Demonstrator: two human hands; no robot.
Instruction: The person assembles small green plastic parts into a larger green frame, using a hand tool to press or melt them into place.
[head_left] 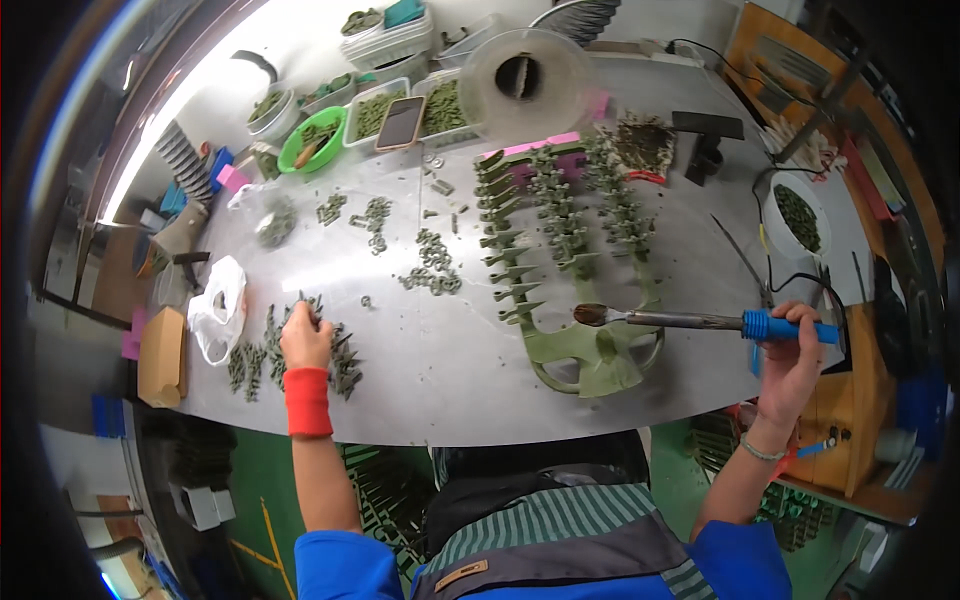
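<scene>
The left hand (305, 338) pinches into a heap of small green parts (340, 362), while the right hand (790, 350) grips a soldering iron (680, 320), tip held over the green frame (590, 355)

Blue-handled soldering iron (700, 321) level above table; green parts (340, 360) heaped.

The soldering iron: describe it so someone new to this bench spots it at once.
Start at the grey table, then find the green plastic frame at its near edge. The soldering iron lies across it, held in the right hand. Its blue grip and dark metal tip are unique there.
</scene>
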